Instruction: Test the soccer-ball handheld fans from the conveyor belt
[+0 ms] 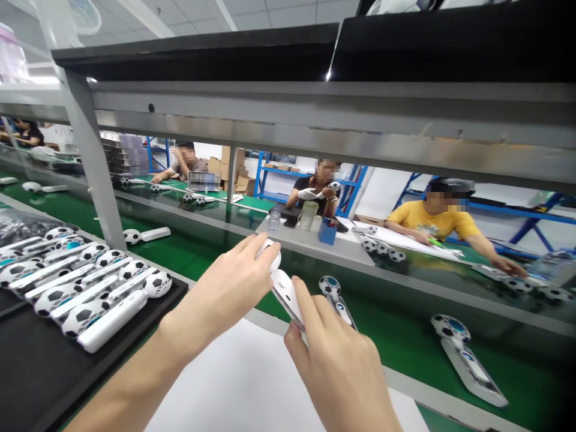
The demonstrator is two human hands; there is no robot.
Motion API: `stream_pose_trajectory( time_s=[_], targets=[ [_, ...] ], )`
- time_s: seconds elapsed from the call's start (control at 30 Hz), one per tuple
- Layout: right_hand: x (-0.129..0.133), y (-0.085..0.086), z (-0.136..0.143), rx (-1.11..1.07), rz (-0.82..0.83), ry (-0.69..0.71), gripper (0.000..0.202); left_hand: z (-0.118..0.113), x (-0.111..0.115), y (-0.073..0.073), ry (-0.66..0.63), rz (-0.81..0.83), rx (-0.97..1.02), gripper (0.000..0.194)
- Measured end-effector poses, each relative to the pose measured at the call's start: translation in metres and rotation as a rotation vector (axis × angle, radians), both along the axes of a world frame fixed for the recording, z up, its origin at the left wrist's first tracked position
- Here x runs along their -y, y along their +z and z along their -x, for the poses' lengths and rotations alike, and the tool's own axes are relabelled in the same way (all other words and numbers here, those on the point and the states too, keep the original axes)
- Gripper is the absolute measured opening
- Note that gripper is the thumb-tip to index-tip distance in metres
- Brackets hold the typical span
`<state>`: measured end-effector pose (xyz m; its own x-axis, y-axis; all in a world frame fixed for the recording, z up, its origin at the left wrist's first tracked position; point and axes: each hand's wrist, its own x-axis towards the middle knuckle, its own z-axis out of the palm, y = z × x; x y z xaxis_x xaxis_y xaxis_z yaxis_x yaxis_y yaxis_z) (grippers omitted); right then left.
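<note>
Between my two hands I hold a white handheld fan (pixel 283 289), raised above the white work surface and tilted. My left hand (pixel 240 273) is closed around its round head end, and the fingers cover most of that head. Closed on the white handle is my right hand (pixel 335 345), thumb below and fingers on top. Just beyond my right hand, another fan (pixel 330 287) with a black-and-white football head lies on the green conveyor belt (pixel 387 336), partly hidden by the fingers.
A black tray (pixel 31 360) at left carries rows of football-headed fans (pixel 112 321). One more fan (pixel 472 366) lies on the belt at right. A grey post (pixel 87 150) and overhead shelf beam (pixel 270 114) frame the view. Across the belt, several co-workers sit; one wears a yellow shirt (pixel 423 219).
</note>
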<state>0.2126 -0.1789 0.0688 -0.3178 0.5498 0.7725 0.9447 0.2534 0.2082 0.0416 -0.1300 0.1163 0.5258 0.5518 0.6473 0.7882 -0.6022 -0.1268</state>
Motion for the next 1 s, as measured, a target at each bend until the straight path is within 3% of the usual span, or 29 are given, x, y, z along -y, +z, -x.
stream_pose_trajectory(
  time_s=[0.33,0.5,0.77,0.87,1.0],
  targets=[
    [-0.001,0.002,-0.002,-0.004,0.003,0.015,0.045,0.014,-0.015,0.004,-0.126,0.101,0.194,0.034],
    [-0.003,0.001,-0.001,-0.088,0.064,0.087,0.047,0.013,-0.017,0.001,-0.177,0.043,0.253,0.032],
    [0.001,0.004,-0.003,-0.534,0.571,0.290,0.048,0.010,-0.020,0.001,-0.215,-0.093,0.318,0.027],
    [0.003,0.003,-0.002,-0.663,0.663,0.372,0.047,0.010,-0.019,0.003,-0.190,0.032,0.377,0.022],
    [0.004,-0.002,0.000,-0.727,0.640,0.394,0.046,0.013,-0.018,0.006,-0.276,0.379,0.457,0.028]
  ],
)
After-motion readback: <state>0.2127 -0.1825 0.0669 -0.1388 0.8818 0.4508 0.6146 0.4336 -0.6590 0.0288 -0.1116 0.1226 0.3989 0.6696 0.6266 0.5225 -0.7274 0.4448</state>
